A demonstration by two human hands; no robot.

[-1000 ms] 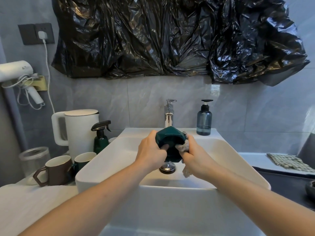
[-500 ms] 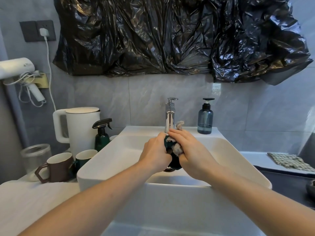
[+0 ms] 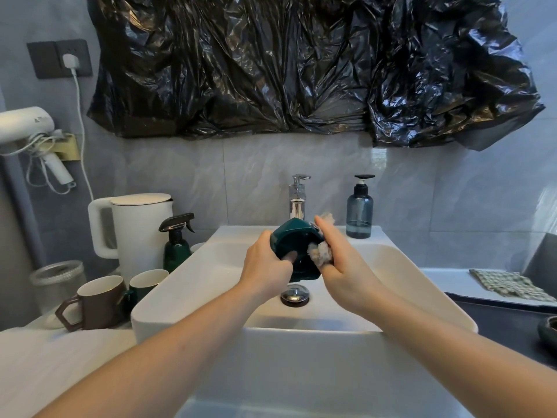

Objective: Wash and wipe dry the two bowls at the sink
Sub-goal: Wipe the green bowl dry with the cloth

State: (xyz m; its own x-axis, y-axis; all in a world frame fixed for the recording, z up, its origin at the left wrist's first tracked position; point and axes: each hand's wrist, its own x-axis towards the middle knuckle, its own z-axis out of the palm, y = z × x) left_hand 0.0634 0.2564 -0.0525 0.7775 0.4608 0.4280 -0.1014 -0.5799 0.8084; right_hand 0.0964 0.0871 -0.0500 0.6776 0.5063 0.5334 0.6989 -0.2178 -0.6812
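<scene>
Two hands over glossy white sink (image 3: 193, 285); left hand (image 3: 266, 271) grips faceted green bowl (image 3: 297, 245), right hand (image 3: 343, 273) pinches fuzzy rag (image 3: 320, 252)

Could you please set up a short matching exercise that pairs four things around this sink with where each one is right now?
Things:
1. dark green bowl
2. blue soap dispenser
3. checked cloth
4. brown mug

Places:
A. on the counter right of the sink
B. left of the sink, beside a green mug
C. held over the basin in the left hand
D. on the back ledge, right of the faucet

Pairs: 1-C, 2-D, 3-A, 4-B
</scene>
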